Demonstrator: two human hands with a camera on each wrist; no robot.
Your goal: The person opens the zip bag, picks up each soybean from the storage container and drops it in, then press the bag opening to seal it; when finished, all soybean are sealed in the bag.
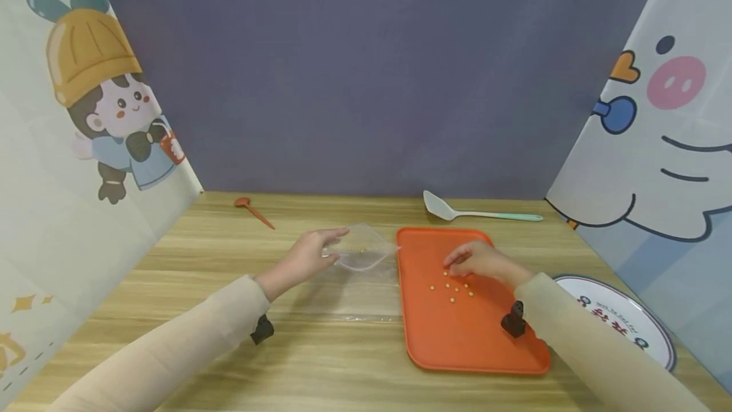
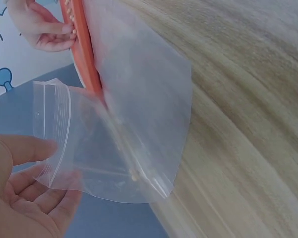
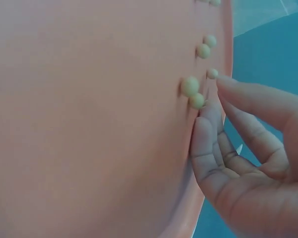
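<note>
My left hand (image 1: 305, 258) holds a clear zip-lock bag (image 2: 94, 158) near its zip edge, thumb on one side and fingers on the other. The bag's mouth gapes toward the orange tray (image 1: 452, 342), and a few small yellow beans show inside it. Over that tray, my right hand (image 1: 483, 262) reaches down with thumb and forefinger spread a little apart. Several round pale-yellow soybeans (image 3: 190, 86) lie scattered there. In the right wrist view the thumb tip is right at one bean, and the fingertips are close beside another.
Behind the tray lies a white spatula (image 1: 452, 213) with a mint handle. A small brown spoon (image 1: 253, 212) is at the back left. Partly under my right sleeve, a white plate (image 1: 657, 329) with printed lettering stands at the right edge. Printed side panels and a grey back wall enclose the table.
</note>
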